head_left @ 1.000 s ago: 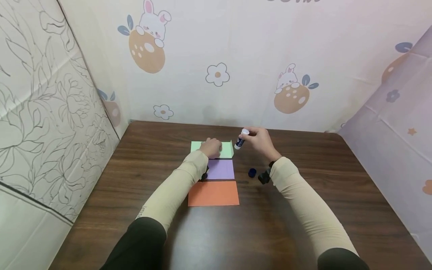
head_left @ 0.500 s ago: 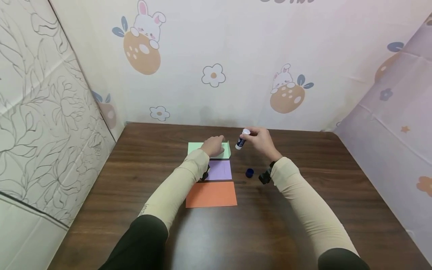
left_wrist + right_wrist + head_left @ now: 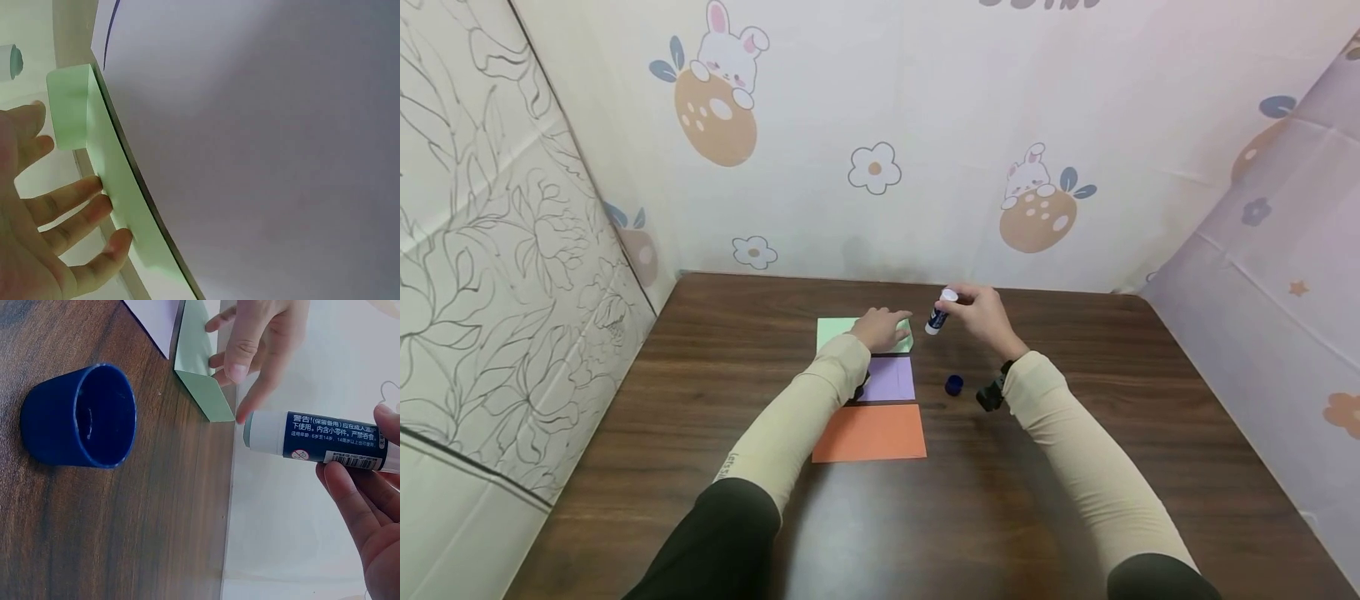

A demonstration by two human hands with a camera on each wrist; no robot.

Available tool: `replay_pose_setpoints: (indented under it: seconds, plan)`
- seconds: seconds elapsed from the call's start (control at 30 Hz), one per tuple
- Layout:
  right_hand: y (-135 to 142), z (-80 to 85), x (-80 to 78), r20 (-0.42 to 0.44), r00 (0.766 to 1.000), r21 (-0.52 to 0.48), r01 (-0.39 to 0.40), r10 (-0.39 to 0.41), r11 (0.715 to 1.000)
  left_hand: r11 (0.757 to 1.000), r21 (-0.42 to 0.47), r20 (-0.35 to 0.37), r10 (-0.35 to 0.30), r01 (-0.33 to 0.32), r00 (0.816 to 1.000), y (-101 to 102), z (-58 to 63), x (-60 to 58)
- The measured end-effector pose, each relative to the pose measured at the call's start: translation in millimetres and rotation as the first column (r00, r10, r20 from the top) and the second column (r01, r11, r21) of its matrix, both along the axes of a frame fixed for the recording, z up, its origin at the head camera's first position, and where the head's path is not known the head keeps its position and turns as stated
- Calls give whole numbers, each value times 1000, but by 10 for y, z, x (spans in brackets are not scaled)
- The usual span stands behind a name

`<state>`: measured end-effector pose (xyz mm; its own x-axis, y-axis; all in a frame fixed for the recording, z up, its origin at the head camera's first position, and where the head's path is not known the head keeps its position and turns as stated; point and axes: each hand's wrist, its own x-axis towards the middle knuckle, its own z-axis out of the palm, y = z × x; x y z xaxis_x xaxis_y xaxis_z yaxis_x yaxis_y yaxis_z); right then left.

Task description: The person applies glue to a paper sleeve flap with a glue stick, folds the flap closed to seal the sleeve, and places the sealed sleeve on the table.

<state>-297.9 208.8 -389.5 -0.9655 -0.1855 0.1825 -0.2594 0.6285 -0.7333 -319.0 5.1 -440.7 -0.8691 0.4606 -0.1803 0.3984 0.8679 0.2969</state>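
Note:
My right hand (image 3: 985, 315) holds a glue stick (image 3: 334, 439) between thumb and fingers, its uncapped end pointing down and to the left. A dark label with white print wraps the tube. At the far end of the paper row, my left hand (image 3: 880, 331) lies over a light green sheet (image 3: 833, 331), some fingertips on it. Its index finger (image 3: 253, 406) stretches toward the raised, folded flap (image 3: 209, 397) at the sheet's right end, close to the glue tip in the right wrist view. The blue glue cap (image 3: 56, 419) sits on the table, nearer than the glue stick.
A purple sheet (image 3: 892, 379) lies just below the green one, partly hidden by the left wrist. Nearest is an orange sheet (image 3: 870, 433). All rest on a dark wooden table (image 3: 1037, 500), with a printed cloth wall (image 3: 940, 208) behind it.
My left hand has shifted slightly right over the green sheet, its index finger now stretched to the flap. The right hand keeps the glue stick in nearly the same spot. The head view has shifted slightly.

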Motion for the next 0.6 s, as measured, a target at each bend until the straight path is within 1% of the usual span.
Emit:
replay_pose_setpoints:
  seconds: [0.1,0.17,0.37,0.47,0.6]
  plan:
    - [-1,0,0,-4,1000,-4,-1,1,1000,1000,-12,17,2,-2,1000,21,5,8]
    - [0,-2,-1,-4,1000,-6,2,-2,1000,1000,-8,13,9,-9,1000,26,-1,10]
    - [12,-9,2,11,1000,-5,22,-22,1000,999,24,-27,33,-33,999,22,-27,7]
    - [14,-15,0,29,999,-15,22,-21,1000,999,36,-44,36,-34,998,18,-37,14]
    - [10,-21,-1,32,999,-12,17,-16,1000,998,43,-61,37,-35,997,5,-47,27]
